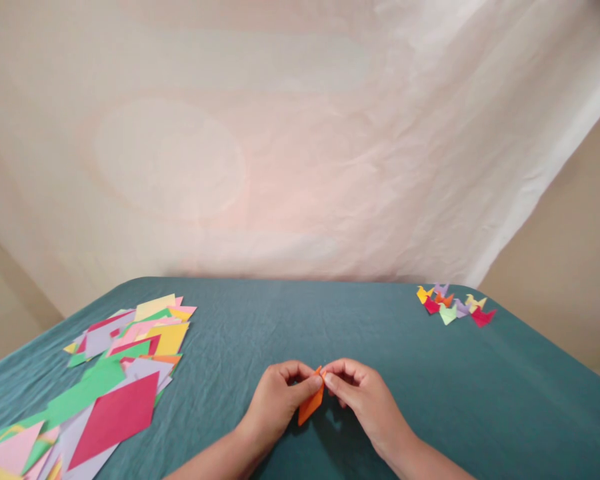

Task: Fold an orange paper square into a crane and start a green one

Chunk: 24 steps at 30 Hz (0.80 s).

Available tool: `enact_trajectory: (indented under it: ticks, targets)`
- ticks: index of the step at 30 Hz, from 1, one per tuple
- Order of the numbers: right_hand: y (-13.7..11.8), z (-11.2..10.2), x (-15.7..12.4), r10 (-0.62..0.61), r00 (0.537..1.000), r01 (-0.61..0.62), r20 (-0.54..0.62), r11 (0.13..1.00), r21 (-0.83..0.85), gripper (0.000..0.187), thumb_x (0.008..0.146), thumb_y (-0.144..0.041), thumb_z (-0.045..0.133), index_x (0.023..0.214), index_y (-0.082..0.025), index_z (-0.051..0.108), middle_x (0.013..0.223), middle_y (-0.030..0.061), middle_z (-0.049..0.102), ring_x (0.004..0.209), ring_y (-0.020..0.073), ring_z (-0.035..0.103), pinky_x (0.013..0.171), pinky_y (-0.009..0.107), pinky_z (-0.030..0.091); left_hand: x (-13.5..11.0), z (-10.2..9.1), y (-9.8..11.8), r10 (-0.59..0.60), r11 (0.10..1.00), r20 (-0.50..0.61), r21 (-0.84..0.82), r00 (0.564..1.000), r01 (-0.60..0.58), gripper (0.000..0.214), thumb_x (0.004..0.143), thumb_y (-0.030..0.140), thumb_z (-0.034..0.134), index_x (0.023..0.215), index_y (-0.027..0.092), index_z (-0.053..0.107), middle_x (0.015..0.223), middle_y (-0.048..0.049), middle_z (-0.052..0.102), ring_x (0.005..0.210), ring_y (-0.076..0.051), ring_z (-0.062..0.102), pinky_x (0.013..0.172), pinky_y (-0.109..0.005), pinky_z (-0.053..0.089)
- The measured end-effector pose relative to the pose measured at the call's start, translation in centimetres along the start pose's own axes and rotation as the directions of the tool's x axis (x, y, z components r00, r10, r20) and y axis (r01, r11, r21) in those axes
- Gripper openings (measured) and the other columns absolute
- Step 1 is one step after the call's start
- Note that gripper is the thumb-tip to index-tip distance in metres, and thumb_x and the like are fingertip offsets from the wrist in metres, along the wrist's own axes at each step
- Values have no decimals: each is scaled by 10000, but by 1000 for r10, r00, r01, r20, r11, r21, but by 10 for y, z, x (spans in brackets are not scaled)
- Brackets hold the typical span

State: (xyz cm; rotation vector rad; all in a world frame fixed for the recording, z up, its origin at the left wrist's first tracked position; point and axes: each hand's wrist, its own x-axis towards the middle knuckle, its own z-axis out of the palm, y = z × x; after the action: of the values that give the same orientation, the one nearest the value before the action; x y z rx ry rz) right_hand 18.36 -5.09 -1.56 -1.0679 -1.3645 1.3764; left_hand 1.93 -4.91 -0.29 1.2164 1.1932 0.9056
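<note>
Between my two hands, just above the cloth near the table's front, is a small folded piece of orange paper point(310, 407). My left hand point(280, 397) pinches it between thumb and forefinger. At its upper tip, the thumb and forefinger of my right hand point(363, 397) also close on the paper. The lower point of the orange piece hangs down to the left, in view below my left thumb. Fingertips cover part of its top, so the folds there are hard to make out.
Loose sheets of coloured paper point(115, 417) lie in an overlapping spread on the left of the green tablecloth point(260, 320). At the far right stand several small folded paper birds point(449, 313) in mixed colours. A pale cloth point(300, 147) hangs behind the table.
</note>
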Motion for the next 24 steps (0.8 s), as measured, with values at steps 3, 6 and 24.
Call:
enact_trajectory:
  ticks: [3, 6, 24]
  targets:
    - [1, -1, 1, 1, 1000, -1, -3, 1000, -21, 247, 791, -397, 621, 842, -162, 678, 678, 7, 599, 558, 113, 483, 508, 210, 355, 0, -1, 1, 0, 999, 20, -34, 1000, 0, 370, 691, 493, 663, 655, 126, 639, 566, -1, 585, 502, -86, 454, 498, -193, 340]
    - [3, -1, 1, -2, 1000, 2, -8, 1000, -22, 254, 781, -406, 632, 842, -163, 676, 681, 8, 604, 565, 117, 494, 510, 210, 361, 0, 0, 2, -14, 1000, 23, -21, 1000, 14, 418, 690, 544, 640, 651, 127, 642, 520, 11, 555, 453, -75, 412, 461, -191, 303]
    - [-4, 0, -1, -13, 1000, 15, 15, 990, -142, 302, 824, -444, 576, 765, -157, 649, 644, -3, 580, 555, 114, 488, 518, 212, 362, -3, 3, 4, 109, 953, -99, 295, 989, -76, 268, 716, 410, 621, 661, 151, 660, 563, -1, 594, 510, -111, 475, 493, -194, 342]
